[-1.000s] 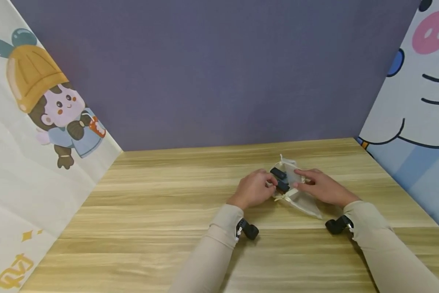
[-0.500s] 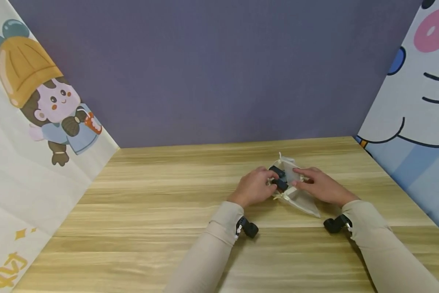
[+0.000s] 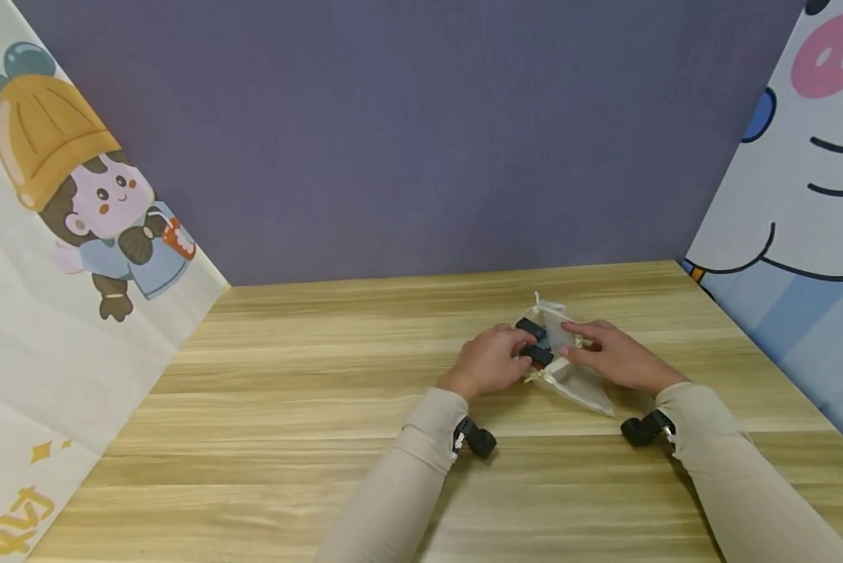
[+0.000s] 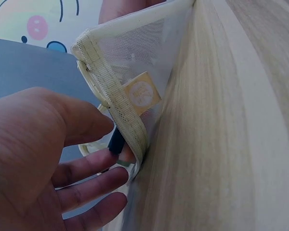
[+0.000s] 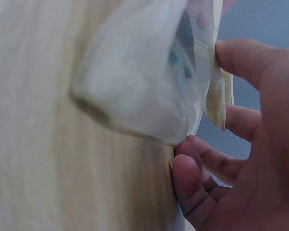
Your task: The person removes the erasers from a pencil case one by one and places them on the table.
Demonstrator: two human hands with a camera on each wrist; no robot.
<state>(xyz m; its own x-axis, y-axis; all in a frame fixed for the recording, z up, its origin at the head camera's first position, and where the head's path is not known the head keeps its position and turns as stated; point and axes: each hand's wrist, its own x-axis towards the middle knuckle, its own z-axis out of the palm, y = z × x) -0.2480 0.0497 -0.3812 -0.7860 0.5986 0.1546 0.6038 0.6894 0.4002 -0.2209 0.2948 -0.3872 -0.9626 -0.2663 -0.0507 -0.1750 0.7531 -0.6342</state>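
Observation:
A pale mesh drawstring pouch (image 3: 582, 389) lies on the wooden table with its mouth spread apart. My left hand (image 3: 490, 361) is at the mouth, its thumb and forefinger pinching a small black bar (image 3: 538, 355). In the left wrist view part of that black bar (image 4: 116, 141) shows between the fingertips, beside the pouch's stitched rim. Another black bar (image 3: 530, 328) sits farther back in the mouth. My right hand (image 3: 620, 360) holds the opposite side; in the right wrist view thumb and forefinger grip the pouch's rim (image 5: 217, 91). The pouch's lower contents are blurred through the mesh.
The wooden table (image 3: 288, 407) stretches widely to the left and in front. A grey-purple panel (image 3: 421, 141) stands along its back edge. Cartoon-printed white sheets flank it, one at the left (image 3: 13, 328) and one at the right (image 3: 738, 211).
The left fingertips and the front black bar have shifted slightly, and the bar lies a little differently in the mouth. The right hand stays on the rim. The head view has tilted slightly.

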